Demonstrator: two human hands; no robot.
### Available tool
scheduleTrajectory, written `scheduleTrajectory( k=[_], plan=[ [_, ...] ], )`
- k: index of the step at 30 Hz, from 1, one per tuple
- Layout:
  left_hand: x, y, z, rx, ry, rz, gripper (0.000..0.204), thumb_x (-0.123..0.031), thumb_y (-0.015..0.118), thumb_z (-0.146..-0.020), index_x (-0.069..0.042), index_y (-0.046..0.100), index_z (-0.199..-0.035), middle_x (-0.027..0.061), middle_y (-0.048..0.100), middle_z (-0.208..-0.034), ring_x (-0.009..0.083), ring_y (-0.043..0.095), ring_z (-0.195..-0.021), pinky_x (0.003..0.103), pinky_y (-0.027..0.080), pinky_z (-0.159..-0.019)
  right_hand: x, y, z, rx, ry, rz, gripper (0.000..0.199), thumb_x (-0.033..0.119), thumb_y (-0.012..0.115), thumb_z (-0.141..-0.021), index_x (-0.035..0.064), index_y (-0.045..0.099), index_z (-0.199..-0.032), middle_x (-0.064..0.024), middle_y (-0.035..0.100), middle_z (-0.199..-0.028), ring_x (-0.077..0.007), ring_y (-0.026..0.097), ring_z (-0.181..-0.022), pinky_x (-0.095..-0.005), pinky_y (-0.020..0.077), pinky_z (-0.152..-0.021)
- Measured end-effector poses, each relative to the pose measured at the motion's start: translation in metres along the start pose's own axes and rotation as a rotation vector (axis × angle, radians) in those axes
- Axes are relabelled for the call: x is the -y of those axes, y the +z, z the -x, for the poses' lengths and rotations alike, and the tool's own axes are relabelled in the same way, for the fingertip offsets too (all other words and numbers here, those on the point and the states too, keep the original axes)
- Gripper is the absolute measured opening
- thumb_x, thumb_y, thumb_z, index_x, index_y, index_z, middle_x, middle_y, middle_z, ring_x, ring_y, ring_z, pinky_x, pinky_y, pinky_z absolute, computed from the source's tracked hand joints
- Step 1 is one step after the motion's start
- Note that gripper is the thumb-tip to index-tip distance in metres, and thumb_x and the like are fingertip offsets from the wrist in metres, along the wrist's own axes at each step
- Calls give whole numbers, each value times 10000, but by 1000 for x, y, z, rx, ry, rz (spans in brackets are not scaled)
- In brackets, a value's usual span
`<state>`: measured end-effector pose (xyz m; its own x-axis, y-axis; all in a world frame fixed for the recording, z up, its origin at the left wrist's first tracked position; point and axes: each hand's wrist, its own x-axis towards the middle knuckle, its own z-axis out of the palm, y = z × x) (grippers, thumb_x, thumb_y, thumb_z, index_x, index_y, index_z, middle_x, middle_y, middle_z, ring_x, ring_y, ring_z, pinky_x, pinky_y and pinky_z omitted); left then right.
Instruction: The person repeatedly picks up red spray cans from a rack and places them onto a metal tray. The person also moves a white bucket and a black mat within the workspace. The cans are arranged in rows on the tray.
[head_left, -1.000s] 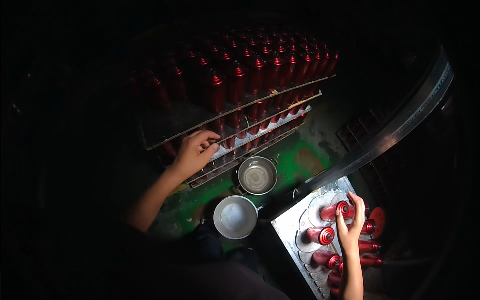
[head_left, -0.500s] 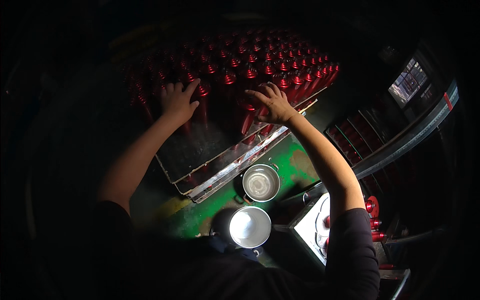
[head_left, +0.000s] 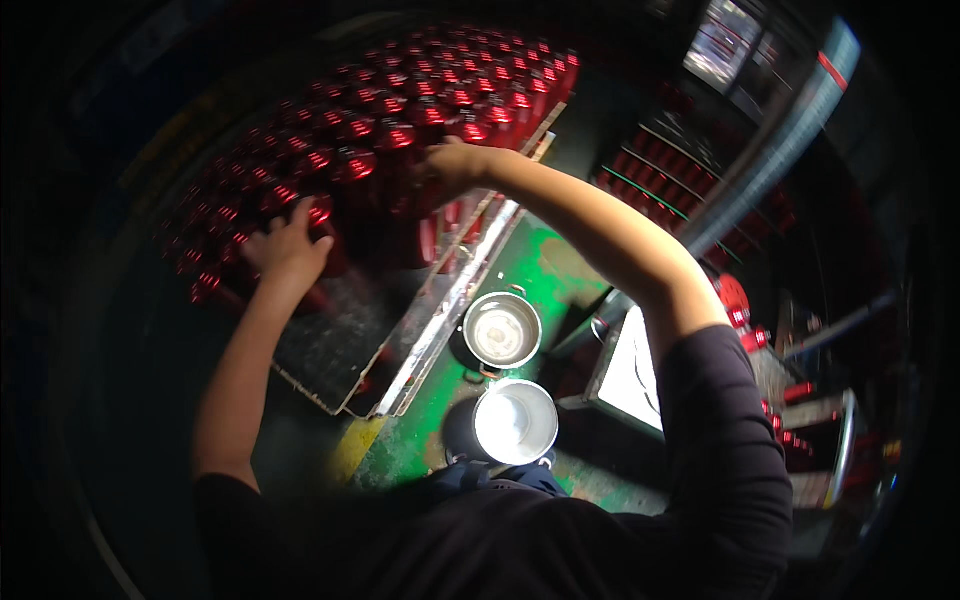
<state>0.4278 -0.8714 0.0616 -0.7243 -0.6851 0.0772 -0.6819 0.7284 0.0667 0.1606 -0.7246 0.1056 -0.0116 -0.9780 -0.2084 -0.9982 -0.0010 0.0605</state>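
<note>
Head view: both hands rest on red cans (head_left: 400,130) packed upright in a wire tray (head_left: 330,350). Left hand (head_left: 285,245), fingers spread, covers cans near the tray's left edge; right hand (head_left: 450,170) curls over cans near its right edge; grip unclear.

The red cans (head_left: 400,135) look like glossy metal, with bright shine on their tops, and they stand packed on a tray (head_left: 345,345) of dull grey metal whose bare part near its front edge looks rough and speckled. The two round bowls (head_left: 502,330) beside the tray's right edge are smooth, polished metal with a pale reflection inside. The floor (head_left: 530,275) under them has matt green paint, worn and scratched, and the sleeve (head_left: 720,450) is dark matt cloth.
</note>
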Motion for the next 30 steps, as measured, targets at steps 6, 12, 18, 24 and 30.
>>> scheduleTrajectory(
  k=[6,12,18,24,30],
  plan=[
    [25,29,-48,135,84,209,705,-344,654,-909,-284,311,-1521,230,583,-1327,432,575,-1210,537,474,-994,-15,39,-31,17,83,-84,507,498,708,-756,351,667,-1239,-11,651,-1238,-254,494,-1281,-510,471,-916],
    [66,58,-114,264,80,119,611,-316,626,-926,-136,420,-1473,206,540,-1422,384,531,-1294,451,432,-1064,35,67,22,-296,475,-518,309,387,675,-847,421,716,-1151,-76,434,-1412,-438,449,-1194,-517,457,-951],
    [113,92,-148,260,217,282,531,-248,553,-993,-121,409,-1488,201,516,-1441,361,513,-1309,433,421,-1074,82,68,133,-482,387,-471,287,420,694,-845,371,743,-1124,-116,471,-1320,-413,495,-1099,-483,416,-888],
    [54,102,-80,59,256,83,491,-335,442,-1056,-120,416,-1496,219,525,-1418,378,506,-1308,455,419,-1078,140,47,338,-514,291,-677,252,392,667,-905,201,752,-1046,-140,530,-1226,-352,517,-1109,-456,394,-939],
    [58,99,-42,-14,199,-28,491,-420,444,-1051,-139,485,-1452,242,537,-1372,398,513,-1270,465,438,-1036,176,31,521,-504,506,-710,245,244,730,-895,33,676,-1008,-152,529,-1091,-314,559,-1019,-422,467,-856]
  ],
)
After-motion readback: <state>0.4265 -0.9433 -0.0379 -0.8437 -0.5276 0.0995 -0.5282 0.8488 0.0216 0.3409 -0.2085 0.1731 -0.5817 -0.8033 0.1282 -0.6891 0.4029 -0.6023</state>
